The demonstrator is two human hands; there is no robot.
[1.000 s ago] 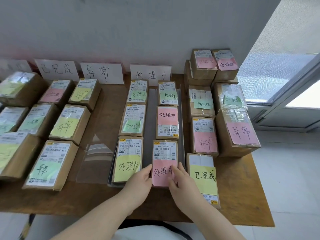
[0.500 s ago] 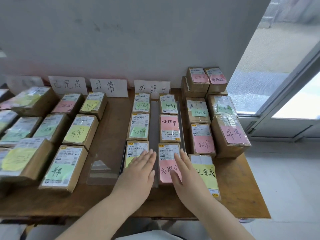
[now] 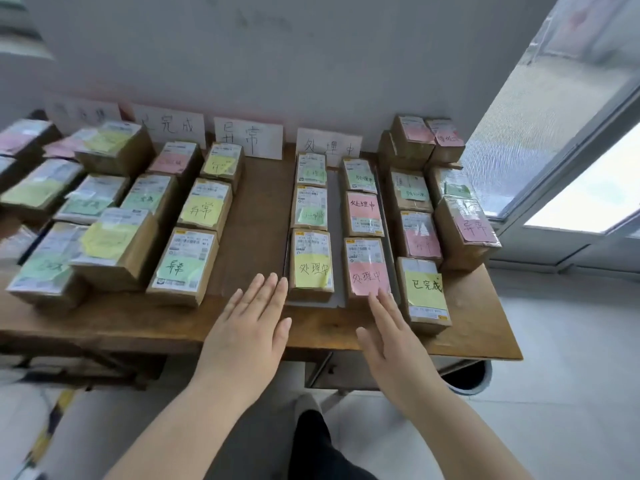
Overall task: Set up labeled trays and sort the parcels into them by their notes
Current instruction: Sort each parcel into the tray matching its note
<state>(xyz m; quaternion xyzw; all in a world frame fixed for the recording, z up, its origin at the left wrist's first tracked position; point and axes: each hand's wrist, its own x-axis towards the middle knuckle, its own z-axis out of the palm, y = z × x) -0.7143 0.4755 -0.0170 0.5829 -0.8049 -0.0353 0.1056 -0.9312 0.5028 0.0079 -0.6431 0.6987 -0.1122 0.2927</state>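
— What were your hands doing just then?

— Both were flat, fingers straight and close together, gripping nothing. My left hand [image 3: 247,327] hovered over the front edge of the table [image 3: 138,323], its fingertips just beside the front left corner of the clear tray [image 3: 341,301]. My right hand [image 3: 391,337] reached in at the tray's front right corner, fingertips at the near end of the pink-note parcel [image 3: 367,268]. Whether they touched it, I could not tell.

— And what lay in that tray?

— Six parcels in two columns of three, running from the front edge toward the back edge. The front pair were the yellow-note parcel [image 3: 311,268] on the left and the pink-note parcel on the right, both notes reading 处理中. The 处理中 card [image 3: 329,147] stood against the wall at the back edge, behind those columns.

— What sat around it?

— Just right of the tray, toward the front right corner, lay a parcel with a yellow 已完成 note [image 3: 424,292]. More parcels were lined up and stacked behind it toward the back right corner. Left of the tray, apart from it, ran a column of parcels noted 异常, the nearest being the green-note parcel [image 3: 183,263], with the 异常 card [image 3: 248,136] at the back edge. The 已完成 card [image 3: 169,124] stood further left. Parcels crowded that side, their notes mostly too blurred to read.
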